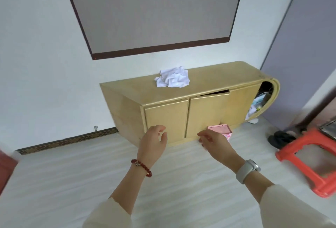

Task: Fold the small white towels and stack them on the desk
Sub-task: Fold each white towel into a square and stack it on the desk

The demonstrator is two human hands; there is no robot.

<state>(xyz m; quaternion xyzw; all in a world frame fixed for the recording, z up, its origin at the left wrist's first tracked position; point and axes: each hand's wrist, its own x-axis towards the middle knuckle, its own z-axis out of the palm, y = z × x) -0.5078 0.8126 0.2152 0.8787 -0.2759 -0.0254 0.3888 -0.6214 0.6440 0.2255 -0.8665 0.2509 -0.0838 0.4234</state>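
Note:
A crumpled heap of small white towels (172, 77) lies on top of a low light-wood cabinet, the desk (214, 80), against the white wall. My left hand (154, 141), with a red bead bracelet on its wrist, hangs in the air in front of the cabinet's left door, fingers loosely spread and holding nothing. My right hand (215, 143), a white watch on its wrist, floats in front of the middle door with relaxed fingers, also holding nothing. Both hands are well below and in front of the towels.
The middle cabinet door (207, 113) stands slightly ajar. A pink box (222, 131) sits on the pale floor by the cabinet base, behind my right hand. An orange plastic stool (309, 160) stands at the right. The cabinet's rounded right end holds clutter.

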